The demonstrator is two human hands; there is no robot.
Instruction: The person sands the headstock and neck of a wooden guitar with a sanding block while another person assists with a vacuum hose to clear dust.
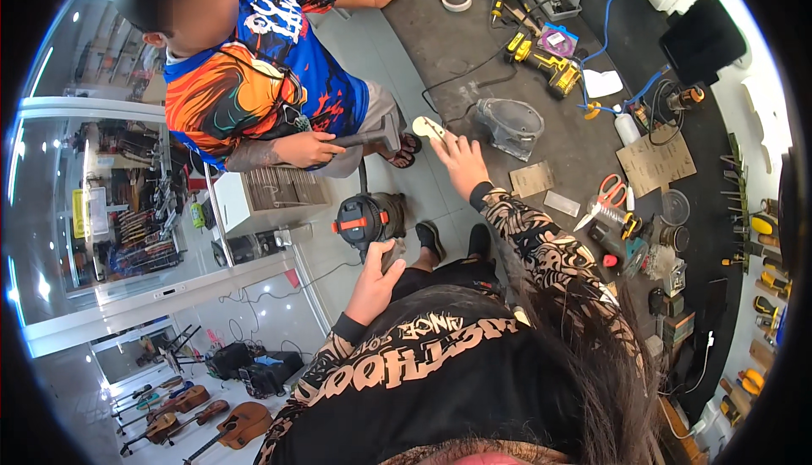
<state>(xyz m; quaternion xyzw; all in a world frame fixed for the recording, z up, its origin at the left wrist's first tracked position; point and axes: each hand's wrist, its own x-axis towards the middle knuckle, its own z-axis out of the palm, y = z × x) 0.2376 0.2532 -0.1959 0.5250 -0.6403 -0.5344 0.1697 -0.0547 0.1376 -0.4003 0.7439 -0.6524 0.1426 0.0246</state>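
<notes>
My right hand (463,167) reaches out past the workbench's near edge. Its fingers are closed on one end of a small flat cream piece (430,129) with a rounded end and dark marks. Lower and to the left, my left hand (375,286) is raised in front of my body, thumb up and fingers curled. A small dark greyish thing (394,255) shows at its fingers, too unclear to name. Facing me, a person in a colourful shirt grips a grey vacuum nozzle (368,136) in one hand, its head close to the cream piece.
A black and orange vacuum cleaner (364,221) stands on the floor. The workbench (414,30) carries a clear plastic guard-like part (512,125), a yellow cordless drill (545,66), red-handled scissors (607,197), cardboard pieces (531,179) and cables. Small guitars (241,424) are at lower left.
</notes>
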